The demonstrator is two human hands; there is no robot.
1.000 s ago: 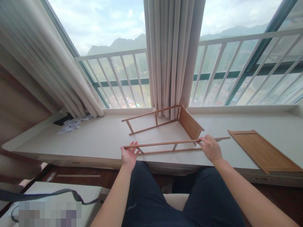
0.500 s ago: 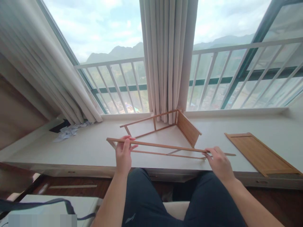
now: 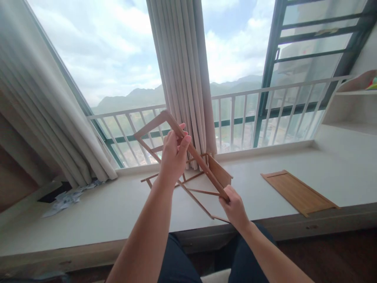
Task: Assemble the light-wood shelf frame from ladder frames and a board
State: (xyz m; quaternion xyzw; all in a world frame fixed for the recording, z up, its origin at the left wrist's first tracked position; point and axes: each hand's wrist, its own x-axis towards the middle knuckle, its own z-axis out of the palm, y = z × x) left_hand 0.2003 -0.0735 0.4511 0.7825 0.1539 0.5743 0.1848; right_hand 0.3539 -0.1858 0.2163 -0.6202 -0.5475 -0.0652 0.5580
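I hold a slim wooden frame (image 3: 203, 163) with crossbars tilted above the white ledge, its upper end raised toward the window. My left hand (image 3: 176, 147) is closed around the near rail close to the raised end. Lower down, my right hand (image 3: 232, 202) grips the same rail near its other end. Behind the frame, a second wooden frame joined to a brown panel (image 3: 219, 171) stands on the ledge against the curtain; the held frame partly covers it. To the right lies a flat wooden panel (image 3: 299, 192).
The white ledge (image 3: 118, 212) runs along the window. White railings (image 3: 235, 114) and a grey curtain (image 3: 182, 70) rise behind it. Crumpled papers (image 3: 66, 198) lie at the left by another curtain (image 3: 55, 106). A shelf (image 3: 353, 94) stands at the far right.
The held frame has gone from nearly level, low over the ledge, to steeply tilted, its left end raised. My left hand has moved up and right, my right hand leftward. The view has shifted.
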